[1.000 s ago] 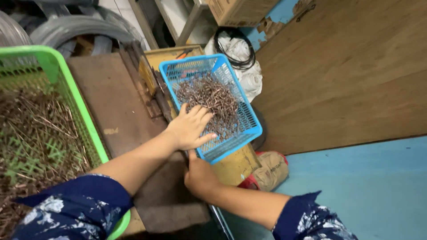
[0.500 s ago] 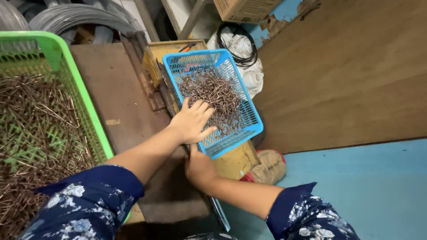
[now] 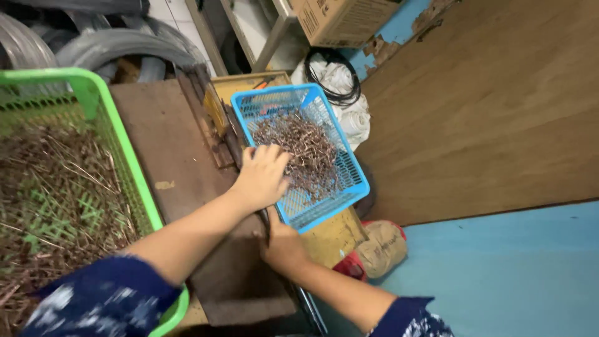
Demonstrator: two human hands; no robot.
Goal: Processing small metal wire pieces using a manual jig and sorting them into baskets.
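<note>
- My left hand (image 3: pixel 262 178) lies spread, fingers apart, over the near left corner of the blue basket (image 3: pixel 340 206), its fingertips touching the heap of small brown metal pieces (image 3: pixel 299 153) inside; it is not closed on anything I can make out.
- My right hand (image 3: pixel 284 246) sits lower, at the basket's near edge just beside a dark upright bar; I cannot tell whether it grips the rim, the bar, or nothing, as the fingers are turned away from me.
- The blue basket rests tilted on a yellowish block beside the dark wooden desk (image 3: pixel 168 143), with the metal pieces gathered toward its middle and left side.
- To my left stands a green basket (image 3: pixel 128 153) filled with longer brown rods and wires, well apart from both hands.
- Beyond the blue basket I see a white bag with a black cable coil (image 3: pixel 334 78) on it and a cardboard box (image 3: pixel 340 19) above; a beige sack (image 3: pixel 384 246) lies on the blue floor (image 3: pixel 499 274) near my right forearm.
- I judge the step in hand to be feeling through the heap. Any pick from it would call for pinching fingertips together on a few pieces while the other hand steadies the basket, since it sits at a slant.
</note>
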